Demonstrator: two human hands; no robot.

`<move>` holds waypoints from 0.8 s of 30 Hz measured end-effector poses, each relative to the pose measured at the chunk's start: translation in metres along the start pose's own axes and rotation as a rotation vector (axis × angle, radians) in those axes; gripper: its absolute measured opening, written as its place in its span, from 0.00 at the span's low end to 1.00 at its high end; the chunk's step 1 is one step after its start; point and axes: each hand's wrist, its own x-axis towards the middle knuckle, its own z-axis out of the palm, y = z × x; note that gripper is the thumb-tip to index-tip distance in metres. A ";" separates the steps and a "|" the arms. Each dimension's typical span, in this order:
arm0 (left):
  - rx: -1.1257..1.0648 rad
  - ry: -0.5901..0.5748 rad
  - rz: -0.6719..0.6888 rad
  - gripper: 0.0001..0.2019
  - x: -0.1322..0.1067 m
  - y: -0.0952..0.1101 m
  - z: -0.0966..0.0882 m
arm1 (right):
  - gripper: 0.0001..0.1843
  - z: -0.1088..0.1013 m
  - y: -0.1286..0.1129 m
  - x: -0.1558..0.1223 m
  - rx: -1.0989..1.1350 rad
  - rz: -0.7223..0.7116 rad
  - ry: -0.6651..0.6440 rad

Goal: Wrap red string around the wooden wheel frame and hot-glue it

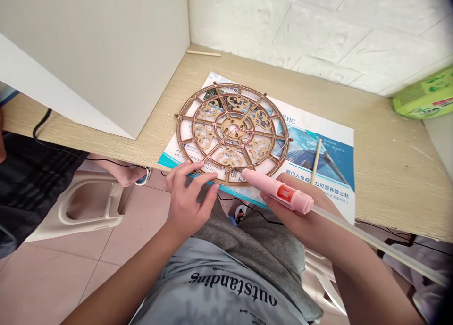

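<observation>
A round brown openwork wheel (221,151) with spokes and scroll ornaments lies flat on a printed brochure (339,141). Thin reddish wire runs around its rings and across its middle. My right hand (293,207) grips a pink hot glue gun (274,188), its nose pointing at the wheel's near rim. From the back of the gun a long translucent glue stick (375,242) sticks out over my forearm. My left hand (191,197) rests at the near left rim, fingers spread, fingertips on or just over the wheel; exact contact is hard to tell.
A thin wooden stick (316,161) lies on the brochure's right part, another stick (204,54) by the wall. A large white panel (95,56) stands at left. A green packet (424,94) sits at far right. Another person's foot (129,174) and a beige plastic stool (88,202) are at left below.
</observation>
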 end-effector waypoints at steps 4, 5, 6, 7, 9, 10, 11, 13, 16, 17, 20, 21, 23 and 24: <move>0.001 0.002 -0.002 0.13 0.000 0.000 0.000 | 0.15 0.001 0.002 0.001 0.009 0.062 -0.023; 0.001 0.004 -0.002 0.12 0.000 0.000 0.001 | 0.16 0.001 0.002 0.001 0.008 0.071 -0.030; 0.002 0.006 -0.002 0.12 0.000 0.000 0.001 | 0.17 0.001 0.002 0.001 0.007 0.075 -0.038; 0.002 0.007 -0.001 0.12 0.000 0.000 0.001 | 0.17 0.001 0.003 0.001 0.009 0.078 -0.042; 0.000 0.006 -0.001 0.12 0.000 0.000 0.001 | 0.18 0.002 0.003 0.001 0.017 0.083 -0.042; -0.001 0.007 -0.001 0.13 -0.001 0.000 0.001 | 0.18 0.002 0.003 0.001 0.021 0.085 -0.039; -0.002 0.007 0.000 0.13 -0.001 0.000 0.001 | 0.18 0.002 0.003 0.001 0.022 0.080 -0.034; -0.002 0.007 -0.001 0.12 -0.001 0.000 0.001 | 0.17 0.002 0.003 0.001 0.018 0.056 -0.034; -0.006 0.004 -0.001 0.12 0.000 0.000 0.000 | 0.14 0.003 0.004 0.001 0.019 0.073 -0.023; -0.008 0.002 0.000 0.12 0.000 0.000 0.000 | 0.14 0.003 0.004 0.001 0.019 0.091 -0.015; -0.010 -0.001 0.001 0.13 0.000 0.000 0.000 | 0.16 0.003 0.003 0.000 0.013 0.128 -0.010; -0.010 -0.001 0.001 0.13 0.000 0.000 0.000 | 0.17 0.002 0.003 0.000 0.012 0.135 -0.009; -0.009 0.000 0.000 0.13 0.000 0.000 0.000 | 0.16 0.002 0.002 0.000 0.014 0.149 -0.005; -0.010 -0.001 0.000 0.13 0.000 0.000 0.000 | 0.16 0.001 0.002 0.000 0.018 0.158 -0.003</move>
